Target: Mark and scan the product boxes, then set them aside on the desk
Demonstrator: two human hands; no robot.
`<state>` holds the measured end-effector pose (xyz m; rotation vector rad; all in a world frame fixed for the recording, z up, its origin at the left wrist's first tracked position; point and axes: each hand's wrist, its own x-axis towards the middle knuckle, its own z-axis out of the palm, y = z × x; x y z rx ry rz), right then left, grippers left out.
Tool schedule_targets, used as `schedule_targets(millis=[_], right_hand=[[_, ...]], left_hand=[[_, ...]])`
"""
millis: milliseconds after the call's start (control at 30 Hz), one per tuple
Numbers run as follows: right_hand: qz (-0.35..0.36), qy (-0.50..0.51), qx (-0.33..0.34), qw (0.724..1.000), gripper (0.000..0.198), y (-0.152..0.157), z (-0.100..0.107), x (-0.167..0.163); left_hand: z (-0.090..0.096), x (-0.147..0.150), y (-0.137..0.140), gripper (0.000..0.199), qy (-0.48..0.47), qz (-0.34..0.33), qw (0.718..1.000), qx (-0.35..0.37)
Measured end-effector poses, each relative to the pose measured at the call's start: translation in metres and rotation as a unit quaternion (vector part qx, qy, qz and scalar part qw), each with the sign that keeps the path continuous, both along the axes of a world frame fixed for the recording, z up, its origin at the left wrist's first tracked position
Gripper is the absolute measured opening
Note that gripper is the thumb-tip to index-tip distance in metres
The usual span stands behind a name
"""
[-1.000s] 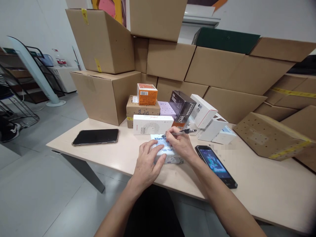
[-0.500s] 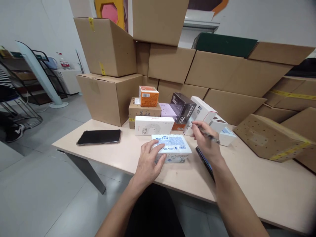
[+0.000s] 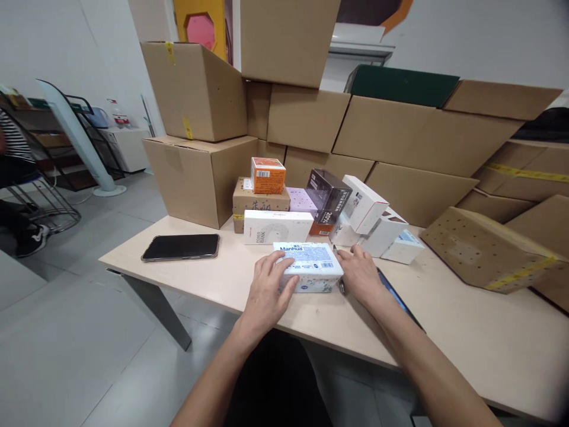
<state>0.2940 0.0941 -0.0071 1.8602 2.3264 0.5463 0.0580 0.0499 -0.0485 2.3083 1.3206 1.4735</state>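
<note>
A white and blue pack of tissues (image 3: 311,267) marked "Manhua" lies on the table in front of me. My left hand (image 3: 269,287) grips its left end, fingers across the top and the thumb against the near side. Just right of the pack, my right hand (image 3: 358,270) is low at the tabletop with its fingers curled over a slim dark pen (image 3: 342,287). Only the pen's two ends show; the palm hides its middle. Partly under my right forearm lies a dark phone-like device (image 3: 400,296) with a lit screen.
A black phone (image 3: 181,247) lies at the left of the table (image 3: 213,279). Behind the pack stand a power bank box (image 3: 278,228), an orange box (image 3: 268,176), a dark box (image 3: 329,196) and several white boxes (image 3: 367,204). Large cartons (image 3: 400,130) wall off the back.
My right hand has come down and left with the pen, from above the device to beside the tissue pack. The left hand keeps its place on the pack.
</note>
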Motion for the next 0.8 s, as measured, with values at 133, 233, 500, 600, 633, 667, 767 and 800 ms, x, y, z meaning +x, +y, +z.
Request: schedule_targets(millis=[133, 233, 500, 600, 633, 667, 767, 800], right_hand=[[-0.023, 0.025, 0.023, 0.999, 0.049, 0.000, 0.006, 0.012], [-0.067, 0.108, 0.105, 0.986, 0.050, -0.020, 0.008, 0.036], [-0.241, 0.287, 0.029, 0.927, 0.100, -0.107, -0.041, 0.086], [-0.232, 0.282, 0.044, 0.930, 0.095, -0.111, -0.052, 0.077], [-0.230, 0.277, 0.057, 0.931, 0.092, -0.110, -0.054, 0.072], [-0.232, 0.273, 0.070, 0.931, 0.089, -0.108, -0.055, 0.067], [-0.246, 0.269, 0.111, 0.925, 0.083, -0.104, -0.057, 0.056], [-0.247, 0.272, 0.123, 0.922, 0.081, -0.104, -0.057, 0.053]], left_hand=[[-0.002, 0.000, 0.001, 0.034, 0.007, 0.005, 1.000, 0.000], [-0.003, 0.001, 0.001, 0.035, 0.007, 0.005, 1.000, -0.003], [0.000, 0.001, 0.000, 0.037, 0.003, 0.001, 1.000, -0.003], [0.000, 0.002, -0.001, 0.037, -0.001, 0.001, 1.000, -0.005], [0.000, 0.002, -0.001, 0.036, -0.002, 0.000, 1.000, -0.006], [0.000, 0.002, -0.001, 0.036, -0.003, 0.000, 1.000, -0.006], [0.000, 0.002, -0.001, 0.035, -0.003, -0.001, 1.000, -0.006], [0.000, 0.002, -0.001, 0.035, -0.002, 0.000, 1.000, -0.004]])
